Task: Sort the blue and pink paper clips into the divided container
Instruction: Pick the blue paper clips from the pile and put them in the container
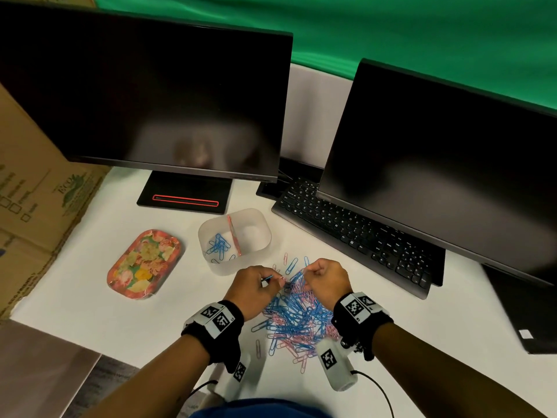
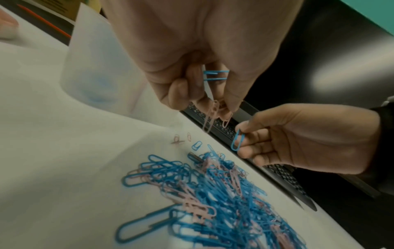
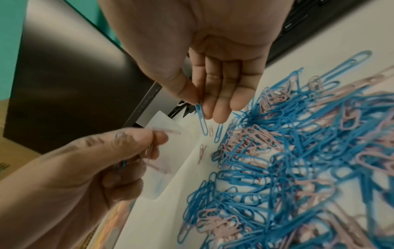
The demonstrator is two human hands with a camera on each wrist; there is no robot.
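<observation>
Plainly the picking step is in hand. Above the mixed pile of blue and pink paper clips (image 1: 297,321) on the counter (image 1: 156,333), the left hand (image 1: 256,289) pinches a few pink clips (image 2: 212,116) with a blue clip (image 2: 215,75) tucked higher in its fingers — the right hand (image 1: 324,280) pinches a single blue clip (image 3: 201,118) between thumb and fingertips. Just beyond stands the divided container (image 1: 262,247), blue clips (image 1: 218,245) in its left compartment, the right one apparently empty. Next, I judge, each colour must go to its own side — the left hand's mixed hold needs separating first.
</observation>
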